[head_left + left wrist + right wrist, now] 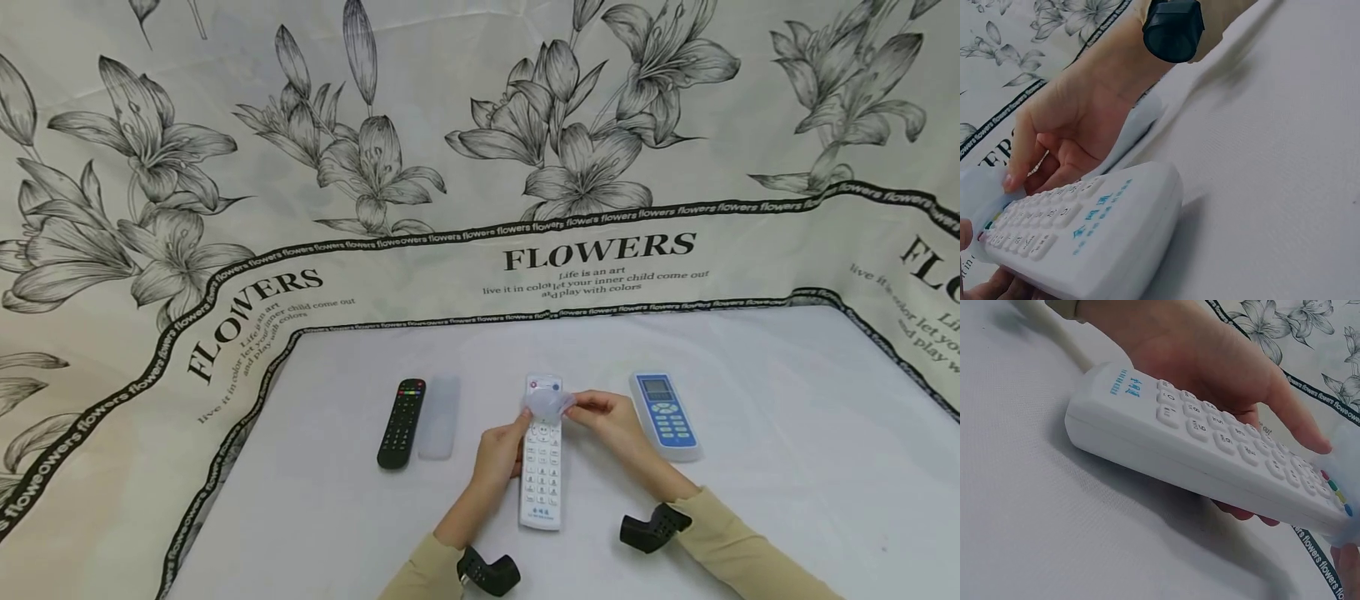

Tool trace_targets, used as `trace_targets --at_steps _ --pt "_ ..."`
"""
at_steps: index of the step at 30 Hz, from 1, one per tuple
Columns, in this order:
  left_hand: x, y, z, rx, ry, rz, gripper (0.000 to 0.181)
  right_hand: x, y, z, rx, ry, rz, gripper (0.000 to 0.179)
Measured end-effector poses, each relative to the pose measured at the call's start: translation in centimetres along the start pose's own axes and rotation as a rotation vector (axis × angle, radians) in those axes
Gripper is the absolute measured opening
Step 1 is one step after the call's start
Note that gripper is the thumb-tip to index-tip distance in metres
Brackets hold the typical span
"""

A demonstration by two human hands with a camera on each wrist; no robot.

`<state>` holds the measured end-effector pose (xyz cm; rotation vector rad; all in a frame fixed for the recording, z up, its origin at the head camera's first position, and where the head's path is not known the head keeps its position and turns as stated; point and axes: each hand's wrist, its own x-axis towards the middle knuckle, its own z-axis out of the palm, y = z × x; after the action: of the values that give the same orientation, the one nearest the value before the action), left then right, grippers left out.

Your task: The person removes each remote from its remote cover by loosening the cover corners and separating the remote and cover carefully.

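A white remote control (540, 483) with rows of white buttons is at the middle of the table, its printed end towards me. A translucent soft cover (546, 405) lies bunched across its upper part, hiding some buttons. My left hand (495, 457) grips the remote from the left side, thumb up by the cover; in the right wrist view its fingers (1241, 512) show beneath the remote. From the right, my right hand (613, 423) pinches the cover's edge between thumb and fingers. The left wrist view shows the remote's printed end (1141, 200) tilted above the cloth.
Left of the hands lie a black remote (401, 423) and, beside it, a flat translucent sleeve (440, 418). A blue and white remote (666, 415) lies just right of my right hand. White cloth (787, 467) covers the table; a flower-printed cloth (420, 283) rises behind.
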<state>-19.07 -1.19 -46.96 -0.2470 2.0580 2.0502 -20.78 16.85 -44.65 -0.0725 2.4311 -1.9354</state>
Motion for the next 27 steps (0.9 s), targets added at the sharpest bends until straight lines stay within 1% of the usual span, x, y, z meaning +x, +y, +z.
trace_targets --at_steps 2,4,6,12,13,15,19,21,24,27 --pt "0.0 0.0 -0.1 -0.004 -0.042 -0.005 0.05 0.0 0.0 -0.1 0.016 -0.016 0.043 0.032" --pt "0.1 0.0 -0.1 -0.012 -0.064 0.01 0.045 0.0 0.0 -0.3 0.026 -0.043 0.075 0.034" --pt "0.2 0.1 -0.2 -0.011 -0.056 0.032 0.042 0.1 -0.1 -0.4 0.038 -0.077 0.093 0.037" --pt "0.0 0.5 -0.2 0.011 0.018 0.068 0.04 0.7 -0.5 -0.4 0.193 -0.174 0.121 0.044" --pt "-0.1 0.6 -0.1 0.009 0.025 0.069 0.04 0.8 -0.5 -0.4 0.215 -0.179 0.131 0.046" --pt "-0.2 0.8 -0.1 0.003 0.029 0.077 0.04 1.0 -0.7 -0.5 0.221 -0.186 0.156 0.049" --pt "-0.4 1.1 -0.1 -0.004 0.032 0.079 0.04 1.6 -0.9 -0.5 0.21 -0.203 0.235 0.059" --pt "-0.5 1.2 -0.1 -0.008 0.023 0.086 0.04 2.0 -0.9 -0.4 0.224 -0.203 0.283 0.065" --pt "-0.6 1.2 -0.2 -0.007 0.0 0.088 0.042 2.6 -0.9 -0.3 0.257 -0.191 0.334 0.068" --pt "-0.5 1.0 -0.3 0.015 -0.032 0.102 0.042 3.2 -0.9 -0.3 0.279 -0.162 0.363 0.064"
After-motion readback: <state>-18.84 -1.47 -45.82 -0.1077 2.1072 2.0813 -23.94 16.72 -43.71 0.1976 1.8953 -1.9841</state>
